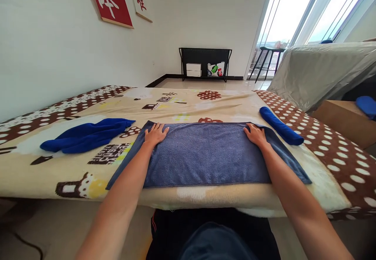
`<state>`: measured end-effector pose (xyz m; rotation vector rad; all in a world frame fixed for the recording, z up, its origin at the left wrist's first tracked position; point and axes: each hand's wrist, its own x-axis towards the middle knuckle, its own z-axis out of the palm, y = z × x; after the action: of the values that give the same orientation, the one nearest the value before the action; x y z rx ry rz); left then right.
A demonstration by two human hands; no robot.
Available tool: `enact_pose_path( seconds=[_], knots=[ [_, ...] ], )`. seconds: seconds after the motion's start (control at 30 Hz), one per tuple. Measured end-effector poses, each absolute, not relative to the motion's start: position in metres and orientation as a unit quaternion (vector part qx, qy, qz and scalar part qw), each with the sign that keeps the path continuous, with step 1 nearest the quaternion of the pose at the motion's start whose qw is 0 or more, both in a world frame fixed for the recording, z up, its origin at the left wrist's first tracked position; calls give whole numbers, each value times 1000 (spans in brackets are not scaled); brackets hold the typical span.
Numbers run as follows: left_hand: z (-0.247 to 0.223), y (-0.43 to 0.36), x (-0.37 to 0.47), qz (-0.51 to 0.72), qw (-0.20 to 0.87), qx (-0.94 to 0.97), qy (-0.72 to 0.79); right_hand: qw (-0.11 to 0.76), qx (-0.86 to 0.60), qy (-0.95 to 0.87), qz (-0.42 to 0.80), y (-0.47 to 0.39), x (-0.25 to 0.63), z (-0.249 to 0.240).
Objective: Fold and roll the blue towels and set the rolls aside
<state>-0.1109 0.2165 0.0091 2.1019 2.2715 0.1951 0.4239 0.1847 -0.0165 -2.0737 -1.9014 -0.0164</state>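
A grey-blue towel [205, 154] lies spread flat near the front edge of the bed, its long side across my view. My left hand [156, 134] rests flat on the towel's far left corner, fingers apart. On the far right part, my right hand [255, 134] lies with its fingers spread over the far edge. Left of the towel is a crumpled bright blue towel [88, 135]. To the right, a rolled bright blue towel [280, 126] lies at a slant, close to the grey-blue one.
A patterned blanket [164, 113] with brown dotted borders covers the bed. Beyond it, a black rack [205, 58] stands against the wall. At right are a plastic-covered piece of furniture [317, 70], a cardboard box [337, 121] with a blue cloth [367, 106], and a black stool [268, 60].
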Motion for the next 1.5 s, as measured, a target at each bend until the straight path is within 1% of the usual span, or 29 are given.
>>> enact_pose_path(
  seconds=[0.3,0.5,0.63,0.73,0.83,0.93,1.03,1.13,1.37,1.5],
  knots=[
    [7,221,-134,82,-3,601,795,153,-788,-596,-14,188,466,-19],
    [7,221,-137,99,-4,579,810,141,-804,-578,1,185,466,-20],
    [14,217,-127,117,-33,565,816,130,-810,-572,9,180,458,-8],
    [24,218,-82,136,-53,603,785,135,-781,-610,-2,186,423,6],
    [28,223,-3,132,-5,740,660,140,-679,-721,14,200,356,13],
    [16,227,73,96,29,813,573,148,-572,-806,32,210,289,9],
    [-1,225,102,79,46,838,539,158,-534,-830,35,212,262,-1],
    [-9,223,74,78,45,826,556,155,-549,-821,36,210,284,-9],
    [2,226,-66,62,22,738,672,121,-652,-748,36,206,398,-15],
    [5,227,-119,59,12,681,729,115,-713,-691,29,200,445,-19]
  ],
)
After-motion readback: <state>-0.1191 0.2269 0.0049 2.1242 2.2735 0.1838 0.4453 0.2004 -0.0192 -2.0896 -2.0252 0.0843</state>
